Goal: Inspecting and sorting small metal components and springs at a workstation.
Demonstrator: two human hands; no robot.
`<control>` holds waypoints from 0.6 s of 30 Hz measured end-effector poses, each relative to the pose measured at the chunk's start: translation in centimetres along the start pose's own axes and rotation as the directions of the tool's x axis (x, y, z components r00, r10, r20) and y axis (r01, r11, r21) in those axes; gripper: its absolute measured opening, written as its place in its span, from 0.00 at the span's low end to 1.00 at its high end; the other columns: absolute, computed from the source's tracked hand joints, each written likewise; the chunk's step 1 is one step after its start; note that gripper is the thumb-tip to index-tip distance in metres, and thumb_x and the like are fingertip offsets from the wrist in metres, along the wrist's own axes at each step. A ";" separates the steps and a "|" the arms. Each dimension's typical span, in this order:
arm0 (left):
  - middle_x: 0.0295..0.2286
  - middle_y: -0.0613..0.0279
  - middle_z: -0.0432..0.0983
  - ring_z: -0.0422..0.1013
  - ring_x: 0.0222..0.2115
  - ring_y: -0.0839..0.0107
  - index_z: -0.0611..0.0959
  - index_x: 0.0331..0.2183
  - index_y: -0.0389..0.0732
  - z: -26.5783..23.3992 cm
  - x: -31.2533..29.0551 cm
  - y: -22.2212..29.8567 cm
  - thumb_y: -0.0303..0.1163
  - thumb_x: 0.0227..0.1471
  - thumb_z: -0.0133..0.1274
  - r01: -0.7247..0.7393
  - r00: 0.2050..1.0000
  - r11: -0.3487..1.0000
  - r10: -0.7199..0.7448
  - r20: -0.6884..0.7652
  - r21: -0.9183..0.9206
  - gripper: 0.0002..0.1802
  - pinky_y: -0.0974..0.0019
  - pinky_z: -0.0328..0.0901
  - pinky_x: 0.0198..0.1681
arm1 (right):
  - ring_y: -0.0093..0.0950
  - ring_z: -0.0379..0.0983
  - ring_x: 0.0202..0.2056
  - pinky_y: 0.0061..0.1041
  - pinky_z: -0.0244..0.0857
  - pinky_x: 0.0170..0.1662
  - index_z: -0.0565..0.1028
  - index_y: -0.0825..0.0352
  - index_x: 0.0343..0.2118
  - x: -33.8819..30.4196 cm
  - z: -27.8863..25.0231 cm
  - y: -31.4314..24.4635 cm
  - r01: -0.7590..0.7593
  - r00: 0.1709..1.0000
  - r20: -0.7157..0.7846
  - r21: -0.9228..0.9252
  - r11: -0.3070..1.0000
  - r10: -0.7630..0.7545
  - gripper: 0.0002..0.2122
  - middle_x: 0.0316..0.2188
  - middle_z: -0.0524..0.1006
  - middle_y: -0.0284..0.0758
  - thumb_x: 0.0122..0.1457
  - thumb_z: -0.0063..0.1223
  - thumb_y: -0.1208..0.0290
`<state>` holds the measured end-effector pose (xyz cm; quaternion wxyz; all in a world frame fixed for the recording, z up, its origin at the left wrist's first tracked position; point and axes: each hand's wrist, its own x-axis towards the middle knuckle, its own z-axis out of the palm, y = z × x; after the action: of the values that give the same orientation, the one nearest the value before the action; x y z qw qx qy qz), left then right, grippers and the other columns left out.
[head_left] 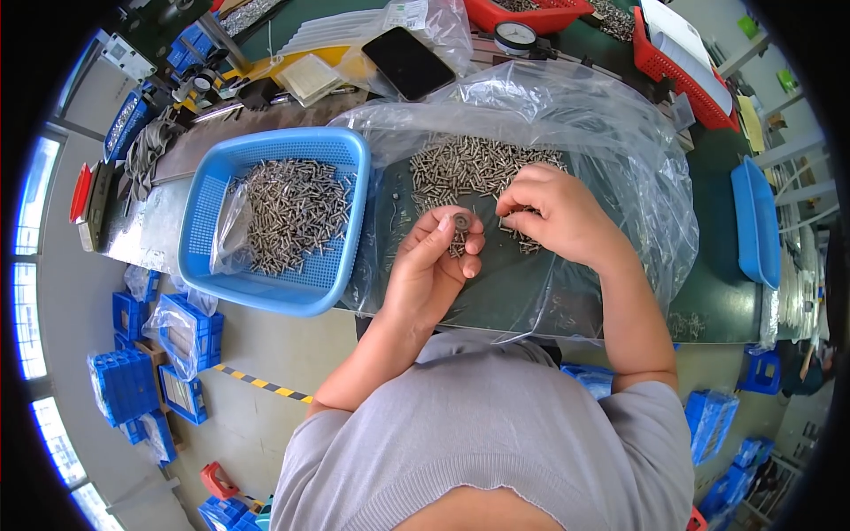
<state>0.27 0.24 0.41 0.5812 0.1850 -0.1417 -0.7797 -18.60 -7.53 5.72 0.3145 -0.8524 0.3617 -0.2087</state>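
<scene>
My left hand (423, 270) is closed, thumb and fingers gripping a small round metal piece (461, 221) with a dark centre. Several small metal pins show just below it, by the fingers. To its right, my right hand (567, 217) is pinched together over the edge of a pile of small metal pins (456, 168); what its fingertips hold, if anything, is too small to tell. The pile lies on a clear plastic bag (620, 150) spread over the green table. More pins (297, 212) fill a blue plastic basket (266, 299) left of my hands.
Behind the bag lie a black phone (408, 63), a clear flat case (309, 80) and a dial gauge (515, 36). Red baskets (660, 57) stand at the back right, and a blue tray (755, 221) sits at the right edge. Blue crates (122, 387) are stacked on the floor.
</scene>
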 end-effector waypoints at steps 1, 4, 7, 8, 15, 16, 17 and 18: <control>0.34 0.58 0.71 0.65 0.30 0.72 0.74 0.36 0.38 -0.1 0.0 0.0 0.33 0.57 0.46 0.003 1.000 1.000 -0.003 0.011 -0.010 0.09 0.72 0.62 0.28 | 0.31 0.69 0.33 0.29 0.63 0.37 0.75 0.67 0.25 -0.1 0.2 0.4 0.051 0.999 0.011 -0.154 0.987 -0.050 0.05 0.26 0.71 0.33 0.43 0.57 0.77; 0.34 0.57 0.71 0.65 0.31 0.72 0.74 0.36 0.38 0.0 0.0 0.0 0.33 0.57 0.46 0.011 1.000 1.000 -0.010 0.014 -0.024 0.09 0.72 0.62 0.28 | 0.34 0.68 0.35 0.32 0.63 0.39 0.75 0.65 0.24 -0.1 0.9 0.5 0.077 0.997 -0.003 -0.286 0.955 -0.081 0.05 0.26 0.71 0.33 0.41 0.58 0.76; 0.34 0.58 0.71 0.65 0.30 0.72 0.74 0.36 0.38 0.0 -0.1 0.0 0.32 0.57 0.47 0.010 1.000 0.999 -0.009 0.017 -0.031 0.08 0.72 0.62 0.28 | 0.33 0.68 0.36 0.32 0.63 0.40 0.75 0.65 0.24 0.2 1.6 0.5 0.071 0.996 -0.030 -0.311 0.948 -0.085 0.05 0.26 0.71 0.33 0.42 0.58 0.75; 0.34 0.58 0.71 0.65 0.30 0.72 0.74 0.36 0.38 0.0 -0.1 0.0 0.32 0.57 0.47 0.008 1.000 0.999 -0.008 0.017 -0.031 0.08 0.72 0.62 0.28 | 0.33 0.68 0.36 0.32 0.63 0.40 0.75 0.65 0.24 0.3 1.8 0.5 0.073 0.996 -0.029 -0.311 0.948 -0.086 0.05 0.26 0.71 0.33 0.42 0.58 0.75; 0.33 0.59 0.69 0.63 0.28 0.75 0.73 0.37 0.39 -0.4 -0.1 -0.1 0.33 0.55 0.50 0.012 1.000 1.000 -0.012 0.025 -0.016 0.09 0.75 0.60 0.26 | 0.24 0.68 0.30 0.24 0.62 0.34 0.73 0.67 0.26 0.5 1.4 -0.2 -0.037 0.998 -0.039 0.157 0.987 0.043 0.04 0.25 0.71 0.29 0.50 0.57 0.74; 0.31 0.60 0.71 0.65 0.27 0.76 0.74 0.35 0.40 -0.4 -0.1 -0.1 0.33 0.55 0.51 0.016 1.000 0.999 -0.016 0.021 -0.037 0.08 0.74 0.61 0.25 | 0.20 0.67 0.28 0.20 0.62 0.32 0.73 0.68 0.27 0.5 1.3 -0.5 -0.151 0.986 0.013 0.457 0.877 0.163 0.04 0.24 0.71 0.27 0.52 0.56 0.74; 0.31 0.60 0.71 0.65 0.27 0.76 0.74 0.35 0.40 -0.4 -0.1 -0.1 0.33 0.55 0.51 0.016 1.000 0.999 -0.015 0.021 -0.038 0.08 0.74 0.61 0.25 | 0.20 0.67 0.28 0.20 0.62 0.32 0.73 0.68 0.27 0.5 1.2 -0.8 -0.151 0.986 0.013 0.457 0.877 0.163 0.04 0.24 0.71 0.27 0.52 0.56 0.74; 0.30 0.61 0.71 0.64 0.26 0.76 0.74 0.35 0.40 -0.4 -0.2 -0.1 0.33 0.55 0.51 0.022 1.000 1.000 -0.022 0.023 -0.015 0.08 0.74 0.60 0.24 | 0.17 0.66 0.28 0.18 0.61 0.32 0.73 0.68 0.27 0.4 1.2 -1.1 -0.159 0.986 0.044 0.505 0.849 0.159 0.04 0.24 0.71 0.26 0.54 0.55 0.74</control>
<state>0.43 0.42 0.06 0.5724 0.1735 -0.1404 -0.7890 -17.05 -6.79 5.65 0.5434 -0.7071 0.3636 -0.2694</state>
